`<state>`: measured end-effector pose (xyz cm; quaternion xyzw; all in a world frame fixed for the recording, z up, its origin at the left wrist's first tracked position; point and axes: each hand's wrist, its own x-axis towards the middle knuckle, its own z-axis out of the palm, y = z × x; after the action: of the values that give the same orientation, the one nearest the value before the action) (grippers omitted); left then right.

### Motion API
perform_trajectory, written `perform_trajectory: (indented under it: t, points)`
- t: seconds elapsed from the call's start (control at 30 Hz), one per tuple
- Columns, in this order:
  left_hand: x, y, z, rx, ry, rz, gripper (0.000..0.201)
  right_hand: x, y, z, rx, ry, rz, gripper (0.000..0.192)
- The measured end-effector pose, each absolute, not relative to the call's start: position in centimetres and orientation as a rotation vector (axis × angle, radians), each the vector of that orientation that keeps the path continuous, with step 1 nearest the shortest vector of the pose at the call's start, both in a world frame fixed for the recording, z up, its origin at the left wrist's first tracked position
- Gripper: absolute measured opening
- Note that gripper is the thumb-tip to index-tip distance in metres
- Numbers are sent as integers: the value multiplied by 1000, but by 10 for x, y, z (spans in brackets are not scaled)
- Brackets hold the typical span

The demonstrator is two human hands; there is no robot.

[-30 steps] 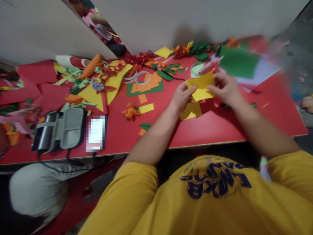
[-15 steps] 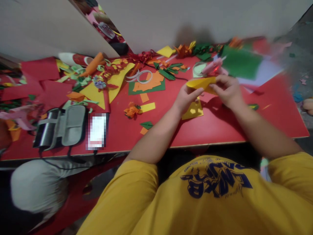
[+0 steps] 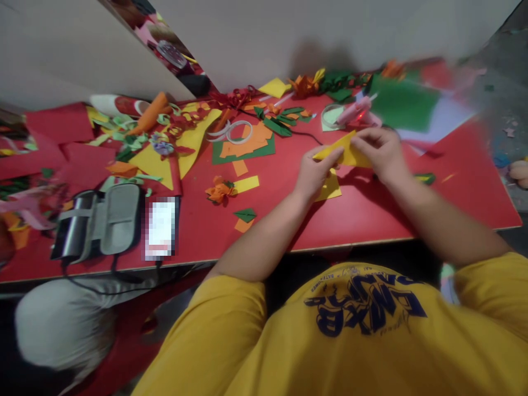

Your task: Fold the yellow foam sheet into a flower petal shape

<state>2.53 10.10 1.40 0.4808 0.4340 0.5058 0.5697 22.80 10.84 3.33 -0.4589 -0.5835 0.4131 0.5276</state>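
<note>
- Pale wall [image 3: 330, 33] closes off the rear; below it stands one red table [image 3: 371, 223], its back edge and left side crowded with cut paper.
- One leg in pale trousers [image 3: 61, 322], another person's, is by the table's near edge at left.
- One green sheet [image 3: 406, 104] lies at the right rear, partly over a pale lilac one.
- One open hard case [image 3: 119, 220] sits at left, with one phone-like device [image 3: 160, 228] just beside it, screen obscured.
- Two bare hands work over the table. Left hand [image 3: 313, 173]: thumb on top, pinching the paper's left end. Right hand [image 3: 381, 151]: thumb and fingertips grasping the other end.
- One pink glue gun [image 3: 358, 113], red light showing, rests just behind the hands.
- One piece of yellow paper [image 3: 357, 158] is held between both hands, above the table. Change noted: spread nearly flat a second ago, it now shows a slanted edge and a pointed left corner, so a diagonal fold appears in progress; whether creased, cannot tell.
- One yellow square [image 3: 331, 188] lies beneath, partly hidden by the left hand.
- One orange paper flower [image 3: 220, 190] touches one yellow strip [image 3: 246, 184].
- One green paper leaf [image 3: 245, 214] overlaps one orange scrap [image 3: 243, 225].
</note>
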Motion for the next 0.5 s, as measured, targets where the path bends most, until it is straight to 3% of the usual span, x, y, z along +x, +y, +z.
perform_trajectory:
  t: [0.5]
  points:
    - [28,101,15,1115,1044,1241,46,232,109,31,-1159,-1401,848,28]
